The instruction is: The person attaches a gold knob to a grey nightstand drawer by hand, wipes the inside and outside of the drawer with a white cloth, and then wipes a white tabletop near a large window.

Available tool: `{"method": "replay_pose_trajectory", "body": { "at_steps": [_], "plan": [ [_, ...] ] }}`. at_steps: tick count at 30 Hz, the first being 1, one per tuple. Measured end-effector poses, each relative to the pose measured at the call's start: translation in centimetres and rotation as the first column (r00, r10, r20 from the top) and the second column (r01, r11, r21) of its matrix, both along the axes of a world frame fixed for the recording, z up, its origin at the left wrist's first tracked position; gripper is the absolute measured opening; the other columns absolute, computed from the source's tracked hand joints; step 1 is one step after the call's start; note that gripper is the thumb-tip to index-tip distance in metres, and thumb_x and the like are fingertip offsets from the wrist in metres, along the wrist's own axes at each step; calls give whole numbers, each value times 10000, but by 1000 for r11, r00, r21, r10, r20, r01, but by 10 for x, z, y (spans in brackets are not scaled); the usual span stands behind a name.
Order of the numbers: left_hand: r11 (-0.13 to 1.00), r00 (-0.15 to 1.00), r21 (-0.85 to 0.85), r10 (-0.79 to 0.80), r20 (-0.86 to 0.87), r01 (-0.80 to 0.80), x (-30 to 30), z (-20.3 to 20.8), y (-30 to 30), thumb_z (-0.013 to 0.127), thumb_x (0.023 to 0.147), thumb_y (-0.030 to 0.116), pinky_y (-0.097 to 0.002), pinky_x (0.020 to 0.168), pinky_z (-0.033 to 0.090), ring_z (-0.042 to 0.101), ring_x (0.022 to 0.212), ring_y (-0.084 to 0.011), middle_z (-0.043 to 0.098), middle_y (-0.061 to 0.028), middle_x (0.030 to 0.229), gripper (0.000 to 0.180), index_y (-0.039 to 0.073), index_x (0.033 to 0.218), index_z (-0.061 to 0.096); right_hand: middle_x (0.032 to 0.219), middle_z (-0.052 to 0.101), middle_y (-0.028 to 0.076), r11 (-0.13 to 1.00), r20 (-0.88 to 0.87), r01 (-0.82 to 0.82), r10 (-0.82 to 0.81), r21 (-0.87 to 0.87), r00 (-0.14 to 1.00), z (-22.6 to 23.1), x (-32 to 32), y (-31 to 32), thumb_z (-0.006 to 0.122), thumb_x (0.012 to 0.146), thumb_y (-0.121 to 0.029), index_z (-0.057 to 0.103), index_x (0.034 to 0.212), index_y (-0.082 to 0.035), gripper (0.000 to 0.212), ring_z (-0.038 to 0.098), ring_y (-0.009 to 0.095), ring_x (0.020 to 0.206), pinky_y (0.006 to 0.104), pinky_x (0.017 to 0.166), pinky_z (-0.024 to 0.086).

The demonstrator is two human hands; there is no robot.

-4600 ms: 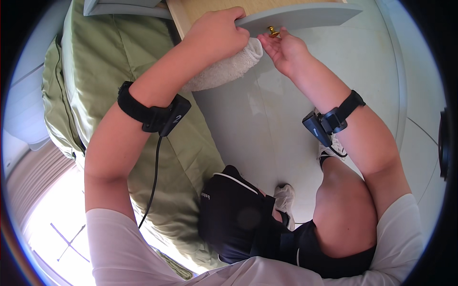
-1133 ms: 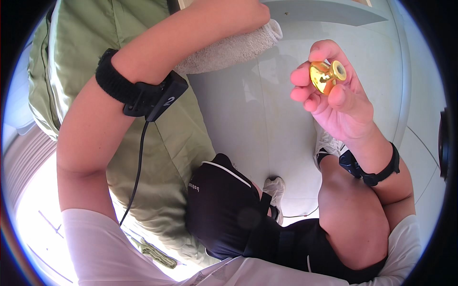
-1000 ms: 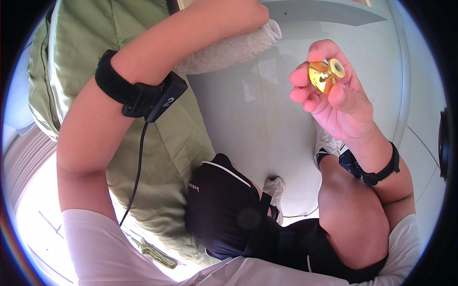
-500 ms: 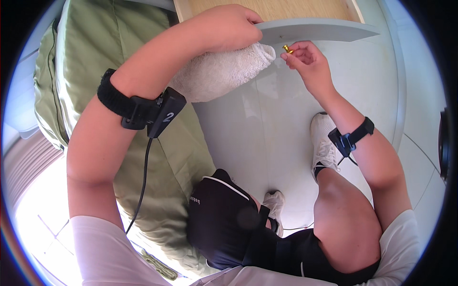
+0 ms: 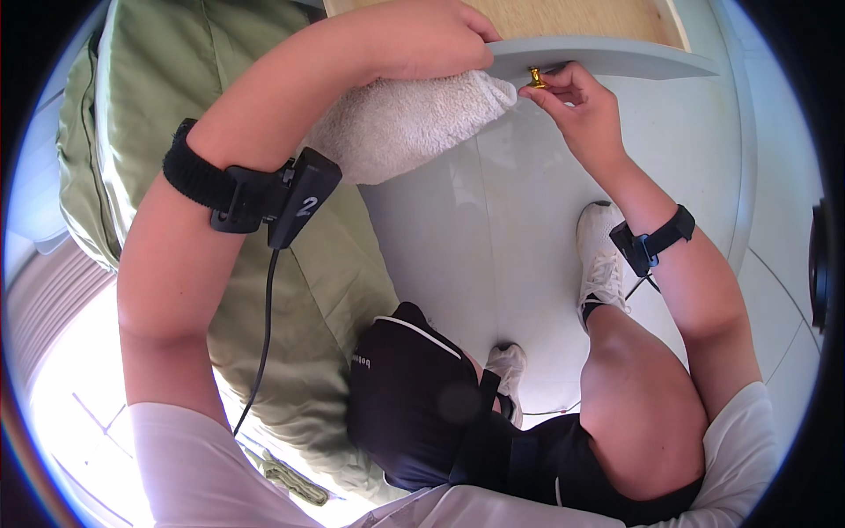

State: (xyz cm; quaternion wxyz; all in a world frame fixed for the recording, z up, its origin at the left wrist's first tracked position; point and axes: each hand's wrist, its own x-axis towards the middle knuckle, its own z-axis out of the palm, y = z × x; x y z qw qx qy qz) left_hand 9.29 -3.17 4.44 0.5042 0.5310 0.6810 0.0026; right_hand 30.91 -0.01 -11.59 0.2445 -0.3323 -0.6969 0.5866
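The fingers of my left hand (image 5: pixel 440 44) curl over the top edge of a grey drawer front (image 5: pixel 607 60). A whitish terry towel (image 5: pixel 414 128) hangs from under that hand and forearm; whether the hand grips it too is hidden. My right hand (image 5: pixel 583 104) pinches a small shiny gold drawer knob (image 5: pixel 536 79) between thumb and fingers. One end of the knob is up against the outer face of the drawer front, close to the towel's tip.
The drawer's pale wooden inside (image 5: pixel 572 19) shows behind its front. Along the left runs a bed with an olive-green cover (image 5: pixel 299 264). Light floor tiles (image 5: pixel 493 255) lie below, with my white shoes (image 5: pixel 601 264) on them. A black cable (image 5: pixel 267 343) trails from my left arm's strap.
My right hand has raised the knob slightly up and right to the drawer front; before, it was held just short of it. The left hand and towel shifted slightly in view.
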Motion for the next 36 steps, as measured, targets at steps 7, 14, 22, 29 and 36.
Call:
{"method": "replay_pose_trajectory", "body": {
  "at_steps": [7,14,22,29,36],
  "plan": [
    [997,996,-41,66,59,-64,-10,-9,4,584,849,183,-321,897,485,633,1036,-251,669,-162,1180,464,5,1275,619,809,711,67,998,-62,56,-55,10,997,6,-2,-5,773,853,-136,605,857,11,223,677,119,744,261,698,539],
    [980,986,-186,97,136,-70,9,-9,8,510,805,101,-245,858,446,546,961,-120,625,-34,1079,619,138,1421,541,738,661,102,992,-83,100,-94,72,992,-4,3,-13,799,811,-157,600,848,4,259,630,182,642,298,625,517],
    [852,1000,-524,3,-21,-13,53,2,55,590,803,225,-262,698,470,583,798,-120,635,-40,920,706,88,1478,435,740,645,101,979,-173,127,-99,160,980,-15,10,-7,806,790,-181,594,846,-31,266,602,250,620,342,592,498],
    [927,995,-374,-64,-80,29,46,-8,49,680,774,297,-270,751,480,599,848,-131,659,-46,973,565,73,1288,607,760,664,101,966,-196,134,-90,222,977,-18,1,-7,768,833,-230,612,891,-43,250,634,266,643,357,586,507],
    [940,993,-340,-67,-97,31,44,-15,51,667,753,287,-268,764,476,595,855,-134,663,-40,954,534,72,1241,645,808,673,102,858,-87,72,-32,508,996,-29,5,-6,702,867,-332,631,922,-53,293,650,309,703,391,601,528]
  ]
}}
